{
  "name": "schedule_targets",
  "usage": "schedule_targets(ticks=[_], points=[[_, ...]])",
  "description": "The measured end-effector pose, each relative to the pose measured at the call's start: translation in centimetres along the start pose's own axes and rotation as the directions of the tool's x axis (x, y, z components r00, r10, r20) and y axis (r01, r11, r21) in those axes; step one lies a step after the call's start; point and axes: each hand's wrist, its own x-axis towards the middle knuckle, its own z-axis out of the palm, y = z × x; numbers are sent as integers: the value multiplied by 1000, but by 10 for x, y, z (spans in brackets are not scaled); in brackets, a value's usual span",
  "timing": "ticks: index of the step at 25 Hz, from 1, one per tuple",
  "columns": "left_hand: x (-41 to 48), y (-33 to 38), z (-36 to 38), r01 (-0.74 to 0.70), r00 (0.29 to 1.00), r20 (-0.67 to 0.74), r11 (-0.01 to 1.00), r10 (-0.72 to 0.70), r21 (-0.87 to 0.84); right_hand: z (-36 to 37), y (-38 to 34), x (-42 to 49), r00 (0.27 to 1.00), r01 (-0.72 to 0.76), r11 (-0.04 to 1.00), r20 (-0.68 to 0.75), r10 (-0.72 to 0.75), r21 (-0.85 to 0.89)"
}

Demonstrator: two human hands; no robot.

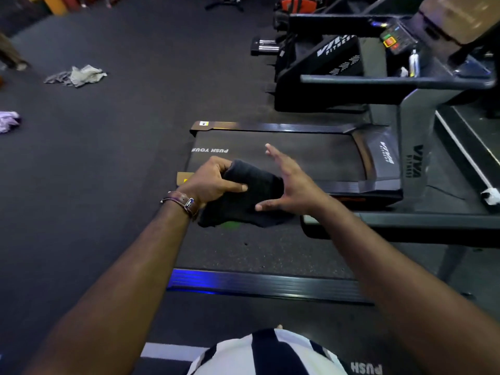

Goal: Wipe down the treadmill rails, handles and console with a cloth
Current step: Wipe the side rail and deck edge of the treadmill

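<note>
From my remote seat I logged the left hand (213, 182) clenched on a dark folded cloth (243, 196), held in the air above the rear end of the treadmill (297, 155), not touching any part of it. The right hand (289, 182) was spread flat, fingers apart, thumb tip just at the cloth's lower edge, gripping nothing. The near handrail (405, 226) ran just beside the right forearm; the console (397, 40) sat well away at the far right, with a small spray bottle (414, 62) standing on its tray. No wiping contact yet, I judged. Risks: the cloth hung loose below the left fist, so a one-handed grip could let it unfold or drop onto the belt. Dark cloth on dark rails would make missed patches hard to spot. Reaching for the console could knock that bottle over. Loose rags (77, 75) on the floor were a trip hazard.
</note>
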Motion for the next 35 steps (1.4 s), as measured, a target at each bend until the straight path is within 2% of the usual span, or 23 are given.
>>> schedule_targets(ticks=[2, 3, 5, 6, 8, 9, 11, 13, 18, 25, 31, 35], points=[[11, 3, -5, -31, 999, -10, 999, 31, -25, -1, 10, 15, 990, -29, 988, 140, 8, 150], [19, 0, -7, -52, 996, -74, 998, 48, -47, 0, 14, 21, 990, -48, 980, 139, 21, 192], [33, -8, -3, -103, 951, -298, 993, 80, -62, 0, 23, 26, 994, -108, 979, 49, 101, 172], [39, -16, -1, -116, 901, -422, 993, 100, -13, -2, 31, 27, 989, -144, 984, -19, 147, 104], [51, -35, -4, -57, 798, -578, 976, 170, 209, -8, 47, 32, 964, -241, 970, -123, 235, -32], [55, -44, -7, -19, 785, -578, 942, 222, 335, -11, 55, 35, 948, -292, 955, -150, 282, -52], [62, -64, -9, -3, 815, -487, 843, 313, 538, -18, 69, 43, 917, -362, 932, -191, 351, -27], [73, -79, -11, -25, 845, -410, 793, 342, 609, -23, 78, 55, 890, -388, 922, -250, 380, 22], [118, -109, -40, -7, 855, -419, 817, 304, 577, -22, 96, 108, 879, -394, 919, -287, 380, 10], [231, -140, -139, -82, 846, -404, 832, 350, 548, -19, 114, 255, 828, -454, 891, -365, 425, 7], [341, -139, -220, -174, 856, -306, 791, 415, 586, -43, 131, 354, 759, -495, 869, -481, 439, 11], [454, -140, -244, -253, 868, -208, 764, 450, 594, -68, 171, 420, 699, -529, 848, -552, 454, 29]])
